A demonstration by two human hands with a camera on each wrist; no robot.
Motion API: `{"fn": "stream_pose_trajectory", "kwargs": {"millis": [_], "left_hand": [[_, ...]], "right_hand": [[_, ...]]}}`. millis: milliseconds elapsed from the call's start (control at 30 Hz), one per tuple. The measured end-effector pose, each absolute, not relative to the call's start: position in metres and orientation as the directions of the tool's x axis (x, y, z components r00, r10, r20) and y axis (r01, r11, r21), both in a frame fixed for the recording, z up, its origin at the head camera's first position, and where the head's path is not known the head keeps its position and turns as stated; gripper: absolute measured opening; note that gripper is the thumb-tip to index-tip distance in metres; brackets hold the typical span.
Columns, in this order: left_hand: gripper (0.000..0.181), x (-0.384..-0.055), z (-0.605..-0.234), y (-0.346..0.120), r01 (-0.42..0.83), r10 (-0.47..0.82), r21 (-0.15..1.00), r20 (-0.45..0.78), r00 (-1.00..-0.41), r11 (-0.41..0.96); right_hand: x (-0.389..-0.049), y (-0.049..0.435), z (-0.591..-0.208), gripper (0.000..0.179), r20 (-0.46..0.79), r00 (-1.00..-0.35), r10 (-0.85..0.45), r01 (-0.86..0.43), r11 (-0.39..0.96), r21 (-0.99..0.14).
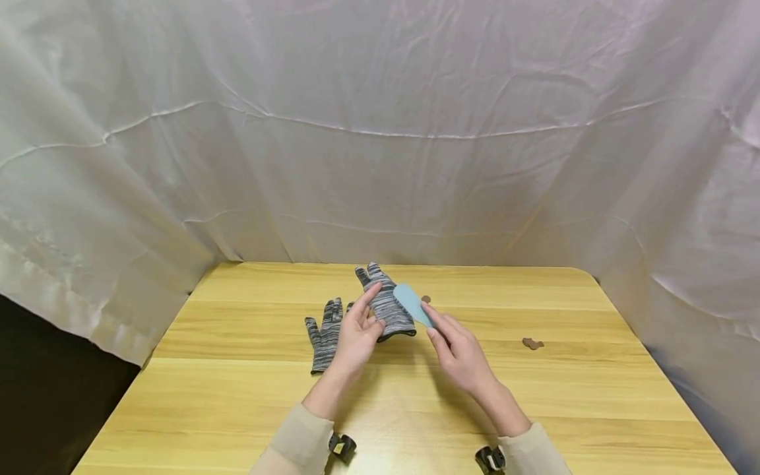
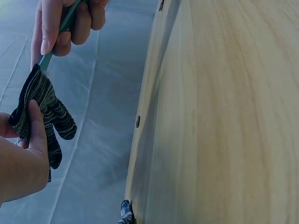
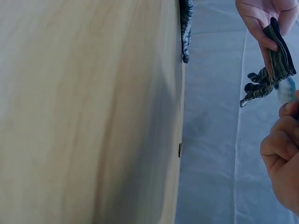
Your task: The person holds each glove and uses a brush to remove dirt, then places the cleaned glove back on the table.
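My left hand (image 1: 355,336) holds up a grey-and-black knitted glove (image 1: 388,310), thumb on the near side by the cuff and fingers along the other edge. The glove's fingers point away from me, its dark-edged cuff toward me. In my right hand (image 1: 462,355) is a light blue brush (image 1: 410,302), pinched by its handle. The brush head overlaps the glove's right edge, with short bristles showing on that side. A matching second glove (image 1: 323,343) lies on the table left of my left hand, partly hidden behind it.
Small flat brown pieces (image 1: 532,344) lie on the wooden table (image 1: 582,389) to the right. Another small round brown piece (image 1: 425,299) sits behind the brush. A pale curtain (image 1: 380,178) hangs along the table's far edge and both sides.
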State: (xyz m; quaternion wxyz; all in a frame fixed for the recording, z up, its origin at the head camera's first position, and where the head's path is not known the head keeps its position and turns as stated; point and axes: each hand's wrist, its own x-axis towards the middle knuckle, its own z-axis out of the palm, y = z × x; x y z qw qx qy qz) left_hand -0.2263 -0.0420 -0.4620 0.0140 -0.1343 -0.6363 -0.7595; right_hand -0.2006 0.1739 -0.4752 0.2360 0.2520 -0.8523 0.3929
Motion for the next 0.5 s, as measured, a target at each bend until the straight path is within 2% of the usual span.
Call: {"fn": "stream_pose_trajectory", "kwargs": {"millis": [500], "left_hand": [[0.076, -0.2271, -0.4617, -0.043, 0.195, 0.144, 0.96, 0.226, -0.963, -0.202]], "right_hand": [[-0.2023, 0.1771, -0.4756, 0.05, 0.614, -0.76, -0.213, -0.605, 0.577, -0.548]]}}
